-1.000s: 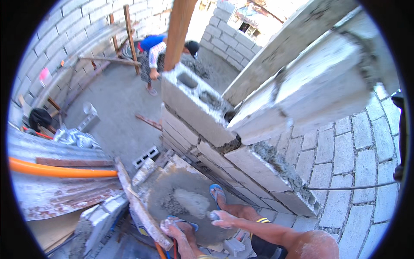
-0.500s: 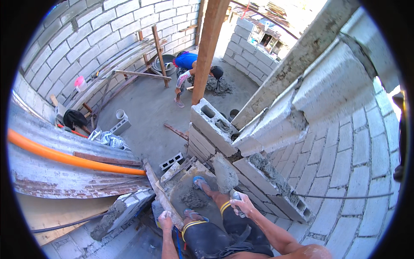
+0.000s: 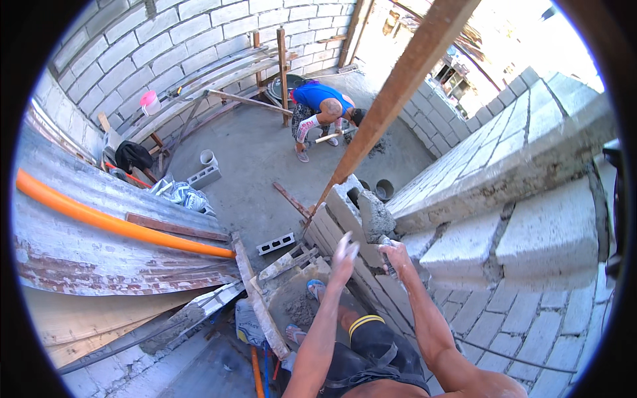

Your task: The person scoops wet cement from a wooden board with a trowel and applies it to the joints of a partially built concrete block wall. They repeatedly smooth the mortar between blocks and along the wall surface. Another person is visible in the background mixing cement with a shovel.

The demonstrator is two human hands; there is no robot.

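Observation:
My right hand point(image 3: 393, 255) is closed round the handle of a mortar-coated trowel point(image 3: 377, 217). The trowel's blade points up and away, beside the upper hollow block point(image 3: 346, 204) of the unfinished wall. Left of it, my left hand point(image 3: 345, 257) is raised over the near side of that wall; its fingers look apart and slightly blurred, and nothing shows in them. Beneath my arms, a heap of wet mortar point(image 3: 300, 310) lies on a board by my feet.
A slanting wooden post point(image 3: 398, 99) rises by the wall. Beyond it a bent-over person in blue point(image 3: 325, 99) grips a wooden handle. An orange pipe point(image 3: 119, 237) crosses corrugated metal at left. A loose hollow block point(image 3: 276, 244) and a bucket point(image 3: 384, 190) stand on the floor.
Both my hands have moved up and forward, the left also to the right, bringing the trowel to the upper block. My view has shifted, and the other person now stands clear of the post.

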